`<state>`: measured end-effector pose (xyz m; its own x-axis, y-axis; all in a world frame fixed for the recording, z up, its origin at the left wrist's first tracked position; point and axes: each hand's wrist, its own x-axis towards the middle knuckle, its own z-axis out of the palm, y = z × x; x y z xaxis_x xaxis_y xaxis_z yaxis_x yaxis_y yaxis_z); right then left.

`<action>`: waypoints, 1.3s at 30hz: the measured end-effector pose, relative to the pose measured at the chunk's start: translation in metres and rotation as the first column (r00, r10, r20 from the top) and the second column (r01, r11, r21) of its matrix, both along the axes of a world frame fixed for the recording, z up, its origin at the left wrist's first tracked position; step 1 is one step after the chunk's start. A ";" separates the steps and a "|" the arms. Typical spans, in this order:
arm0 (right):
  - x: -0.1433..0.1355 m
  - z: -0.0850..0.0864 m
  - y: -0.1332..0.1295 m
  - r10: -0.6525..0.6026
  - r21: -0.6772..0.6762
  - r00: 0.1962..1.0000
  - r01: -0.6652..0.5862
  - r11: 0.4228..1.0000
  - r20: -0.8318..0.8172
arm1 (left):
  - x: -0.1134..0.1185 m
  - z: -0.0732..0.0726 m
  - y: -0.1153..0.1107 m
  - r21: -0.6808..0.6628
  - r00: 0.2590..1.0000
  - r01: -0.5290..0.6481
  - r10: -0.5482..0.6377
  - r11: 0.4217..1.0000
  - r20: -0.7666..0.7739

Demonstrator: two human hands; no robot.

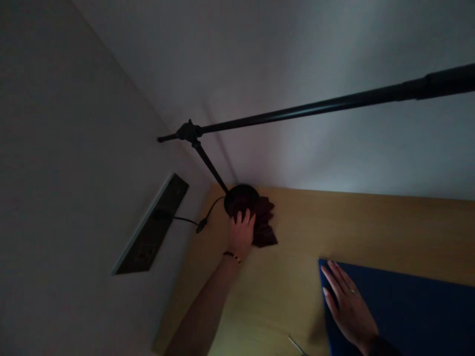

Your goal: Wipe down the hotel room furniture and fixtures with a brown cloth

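Spanning the scene is a smooth tan wooden tabletop, set against plain pale walls in dim light. Left hand rests with fingers spread loosely on the round black stand base, gripping nothing. Just right of those fingers lies a dark red, pointed folded paper piece. Right hand lies flat, fingers extended, on a matte blue sheet. A slim black boom pole crosses overhead. A cable trails leftward to a wall panel.
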<state>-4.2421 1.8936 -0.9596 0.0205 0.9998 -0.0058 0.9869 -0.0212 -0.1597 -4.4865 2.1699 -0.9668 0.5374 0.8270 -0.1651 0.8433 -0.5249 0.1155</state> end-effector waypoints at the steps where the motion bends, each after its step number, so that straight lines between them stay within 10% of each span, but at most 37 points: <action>1: 0.000 -0.001 0.000 -0.006 -0.011 1.000 0.006 1.000 -0.010 | -0.027 -0.002 -0.018 0.005 0.999 -0.033 0.033 0.999 -0.043; 6: 0.000 -0.007 -0.004 -0.030 -0.024 0.999 0.029 0.999 -0.044 | -0.136 0.005 -0.048 0.083 0.931 -0.302 0.313 0.950 -0.189; 8: 0.000 -0.007 -0.004 -0.031 -0.028 0.998 0.029 0.999 -0.051 | -0.124 0.007 -0.041 0.081 0.906 -0.380 0.388 0.921 -0.170; 11: 0.002 -0.004 -0.006 -0.016 -0.026 0.998 0.015 1.000 -0.063 | -0.048 0.013 -0.059 0.028 0.908 -0.411 0.412 0.911 -0.079; 15: 0.009 -0.001 -0.006 0.022 -0.006 0.990 -0.023 1.000 -0.138 | 0.035 0.032 -0.178 -0.207 0.978 -0.047 0.087 0.977 0.190; 17: 0.013 0.001 -0.005 0.041 -0.007 0.978 -0.043 0.999 -0.203 | 0.027 0.044 -0.255 -0.256 0.962 0.026 0.045 0.966 0.270; 20: 0.024 0.008 -0.005 0.075 0.016 0.948 -0.074 0.997 -0.309 | -0.034 0.064 -0.332 -0.261 0.950 -0.187 0.242 0.947 0.197; 25: 0.080 0.041 -0.050 0.250 0.041 0.879 -0.255 0.966 -0.406 | -0.099 0.079 -0.313 -0.001 0.535 -0.845 0.845 0.535 -0.009; 28: 0.121 0.055 -0.097 0.321 0.037 0.879 -0.330 0.943 -0.352 | -0.058 0.072 -0.322 0.051 0.456 -0.888 0.890 0.457 -0.014; 34: 0.139 0.045 -0.140 0.397 0.027 0.898 -0.400 0.916 -0.189 | 0.070 0.076 -0.466 -0.218 0.612 -0.712 0.742 0.667 0.272; 39: 0.134 0.044 -0.140 0.415 0.036 0.898 -0.415 0.909 -0.146 | 0.075 0.123 -0.517 -0.628 0.328 -0.624 0.885 0.465 0.329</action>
<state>-4.1084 1.7539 -0.9159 -0.3971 0.9174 0.0271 0.8715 0.3862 -0.3023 -4.4111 1.6525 -0.8439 -0.2231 0.8602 -0.4586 0.5224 0.5027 0.6887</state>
